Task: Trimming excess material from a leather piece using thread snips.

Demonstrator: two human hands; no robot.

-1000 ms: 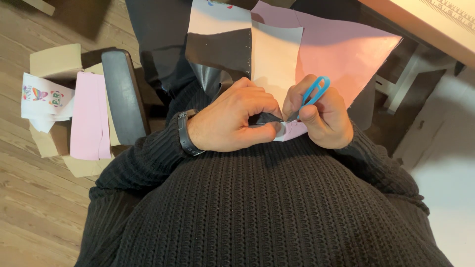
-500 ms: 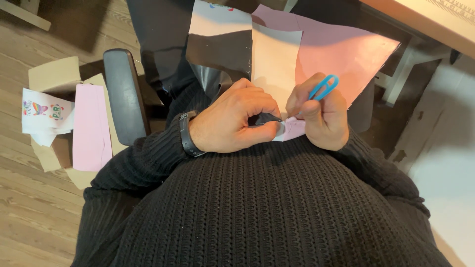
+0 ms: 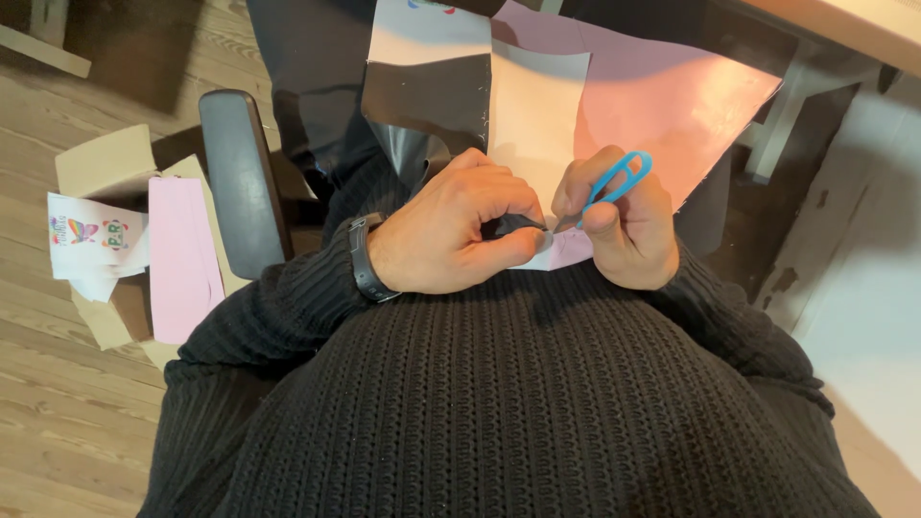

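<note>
My right hand point(image 3: 624, 225) holds small blue-handled scissors point(image 3: 614, 180), fingers through the loops, tips pointing left toward my other hand. My left hand point(image 3: 456, 235) pinches the near edge of a patchwork of fabric pieces on my lap: a pink piece point(image 3: 672, 101), a cream piece point(image 3: 532, 115) and a dark shiny piece point(image 3: 422, 101). The two hands almost touch at the fabric's edge, where the scissor blades are mostly hidden. A black watch point(image 3: 363, 259) sits on my left wrist. My black knitted sweater fills the lower frame.
A black chair armrest point(image 3: 240, 177) stands to my left. Beyond it on the wooden floor is an open cardboard box point(image 3: 101, 168) holding pink fabric point(image 3: 177, 259) and a white printed cloth point(image 3: 91, 240). A light table edge point(image 3: 854, 29) is at upper right.
The hands stay together at the fabric edge; my right hand with the scissors has shifted only slightly. The view has drifted a little.
</note>
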